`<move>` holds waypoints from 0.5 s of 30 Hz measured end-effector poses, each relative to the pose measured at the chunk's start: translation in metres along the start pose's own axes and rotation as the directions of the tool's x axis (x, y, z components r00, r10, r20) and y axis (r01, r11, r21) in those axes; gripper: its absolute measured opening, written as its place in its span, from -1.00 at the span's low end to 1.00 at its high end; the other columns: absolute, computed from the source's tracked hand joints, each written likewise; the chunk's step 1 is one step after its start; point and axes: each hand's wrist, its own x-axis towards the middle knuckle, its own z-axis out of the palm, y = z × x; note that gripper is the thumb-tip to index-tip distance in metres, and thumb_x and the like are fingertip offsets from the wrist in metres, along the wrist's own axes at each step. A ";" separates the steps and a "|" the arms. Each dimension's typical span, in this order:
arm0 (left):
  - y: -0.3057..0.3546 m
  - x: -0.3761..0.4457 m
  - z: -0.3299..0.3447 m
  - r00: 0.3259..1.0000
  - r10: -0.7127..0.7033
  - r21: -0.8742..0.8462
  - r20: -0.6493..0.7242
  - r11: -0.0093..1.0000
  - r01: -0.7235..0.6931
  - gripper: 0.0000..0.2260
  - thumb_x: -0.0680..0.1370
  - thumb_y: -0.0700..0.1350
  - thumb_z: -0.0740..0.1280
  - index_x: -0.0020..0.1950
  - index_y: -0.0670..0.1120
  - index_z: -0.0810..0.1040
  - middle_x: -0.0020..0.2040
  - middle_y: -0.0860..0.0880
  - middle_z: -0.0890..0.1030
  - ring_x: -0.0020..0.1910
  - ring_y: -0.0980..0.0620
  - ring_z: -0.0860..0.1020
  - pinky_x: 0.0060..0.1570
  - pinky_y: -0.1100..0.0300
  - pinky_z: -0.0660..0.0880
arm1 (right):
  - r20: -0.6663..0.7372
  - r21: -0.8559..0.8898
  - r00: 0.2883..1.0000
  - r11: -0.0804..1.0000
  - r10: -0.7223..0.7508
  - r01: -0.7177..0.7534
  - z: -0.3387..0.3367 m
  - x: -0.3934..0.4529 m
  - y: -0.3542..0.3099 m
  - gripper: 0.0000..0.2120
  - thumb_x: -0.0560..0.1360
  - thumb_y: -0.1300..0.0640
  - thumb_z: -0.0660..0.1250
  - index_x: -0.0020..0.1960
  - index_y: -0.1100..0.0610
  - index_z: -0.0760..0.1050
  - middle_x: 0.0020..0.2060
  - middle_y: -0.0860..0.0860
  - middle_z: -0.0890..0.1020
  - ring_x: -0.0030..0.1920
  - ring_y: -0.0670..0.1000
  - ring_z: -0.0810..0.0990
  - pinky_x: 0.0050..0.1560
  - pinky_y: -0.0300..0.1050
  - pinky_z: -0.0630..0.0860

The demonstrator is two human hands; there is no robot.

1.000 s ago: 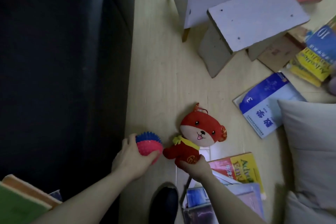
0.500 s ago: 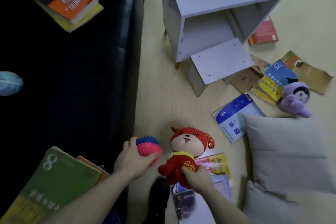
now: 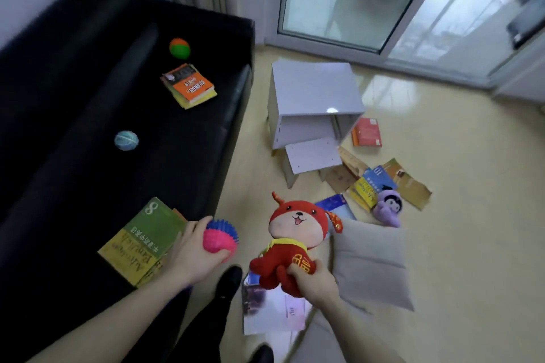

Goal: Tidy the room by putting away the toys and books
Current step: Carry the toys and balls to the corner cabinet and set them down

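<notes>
Above the floor (image 3: 442,244) beside the sofa (image 3: 88,97), both hands carry toys: the left hand (image 3: 188,256) curls round a spiky ball (image 3: 219,240), and the right hand (image 3: 309,280) grips a red plush (image 3: 295,233) by its lower body, head up. Much is left to tidy. Books (image 3: 368,186) and a purple doll (image 3: 388,209) lie scattered on the floor near a white cabinet (image 3: 312,100), whose loose shelf board (image 3: 312,155) leans at its open front. More books (image 3: 188,87) and two balls (image 3: 126,140) sit on the sofa, and a cushion (image 3: 374,262) lies just beside the plush. The step in hand seems to be gathering toys, with the two held ones ready to be stowed. Next, I judge, the person needs to carry them to a storage place, perhaps the cabinet, and release them before collecting the rest; no toy bin is in view.
</notes>
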 end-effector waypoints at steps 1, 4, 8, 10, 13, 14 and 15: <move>0.005 -0.017 -0.002 1.000 -0.001 -0.029 -0.021 1.000 0.001 -0.13 0.34 0.37 0.44 0.57 0.18 0.21 0.40 0.03 0.37 0.30 -0.08 0.48 0.25 -0.06 0.51 | -0.034 -0.016 0.999 0.999 -0.036 0.035 -0.009 -0.012 0.003 -0.62 0.36 -0.19 0.46 0.04 0.01 0.49 -0.15 -0.08 0.63 -0.13 -0.05 0.59 -0.16 -0.14 0.46; 0.019 -0.091 -0.009 0.995 0.063 -0.097 -0.074 0.993 -0.070 -0.15 0.35 0.33 0.50 0.56 0.17 0.26 0.40 0.05 0.39 0.29 -0.08 0.52 0.25 -0.04 0.52 | -0.074 -0.055 0.990 0.992 -0.121 0.117 -0.040 -0.080 0.028 -0.59 0.30 -0.22 0.47 0.02 -0.02 0.50 -0.12 -0.09 0.66 -0.10 -0.02 0.64 -0.08 -0.08 0.55; 0.032 -0.173 -0.008 0.975 0.203 -0.111 -0.089 0.971 -0.212 -0.17 0.39 0.24 0.56 0.56 0.18 0.26 0.39 0.07 0.39 0.24 -0.02 0.52 0.17 0.06 0.52 | -0.175 -0.027 0.969 0.985 -0.173 0.171 -0.073 -0.169 0.080 -0.59 0.27 -0.17 0.50 0.03 -0.04 0.51 -0.10 -0.11 0.66 -0.12 -0.09 0.64 -0.15 -0.11 0.54; 0.041 -0.197 -0.013 0.957 0.271 -0.097 -0.104 0.955 -0.281 -0.15 0.37 0.24 0.58 0.56 0.18 0.25 0.37 0.08 0.39 0.20 0.02 0.50 0.17 0.06 0.54 | -0.249 0.017 0.953 0.983 -0.174 0.184 -0.083 -0.197 0.101 -0.53 0.19 -0.21 0.49 0.02 -0.05 0.51 -0.10 -0.10 0.66 -0.12 -0.09 0.64 -0.11 -0.05 0.59; 0.055 -0.219 -0.020 0.918 0.375 -0.106 -0.128 0.915 -0.389 -0.14 0.35 0.25 0.59 0.55 0.22 0.26 0.37 0.10 0.39 0.20 0.03 0.50 0.17 0.05 0.56 | -0.321 0.073 0.930 0.974 -0.179 0.213 -0.087 -0.221 0.124 -0.51 0.13 -0.24 0.49 -0.02 -0.08 0.52 -0.11 -0.11 0.67 -0.15 -0.12 0.65 -0.10 0.00 0.63; 0.060 -0.222 -0.023 0.901 0.411 -0.096 -0.136 0.900 -0.425 -0.14 0.34 0.26 0.59 0.55 0.23 0.26 0.37 0.12 0.39 0.21 0.02 0.51 0.17 0.04 0.56 | -0.344 0.094 0.924 0.973 -0.166 0.210 -0.088 -0.230 0.129 -0.52 0.13 -0.24 0.50 -0.01 -0.09 0.52 -0.11 -0.11 0.67 -0.15 -0.12 0.65 -0.11 -0.01 0.63; 0.065 -0.227 -0.024 0.890 0.435 -0.083 -0.136 0.890 -0.448 -0.14 0.33 0.28 0.58 0.54 0.23 0.26 0.36 0.13 0.39 0.22 0.02 0.51 0.17 0.04 0.56 | -0.367 0.108 0.914 0.968 -0.172 0.226 -0.087 -0.237 0.135 -0.52 0.14 -0.23 0.52 -0.01 -0.10 0.52 -0.11 -0.11 0.67 -0.15 -0.12 0.65 -0.11 -0.01 0.63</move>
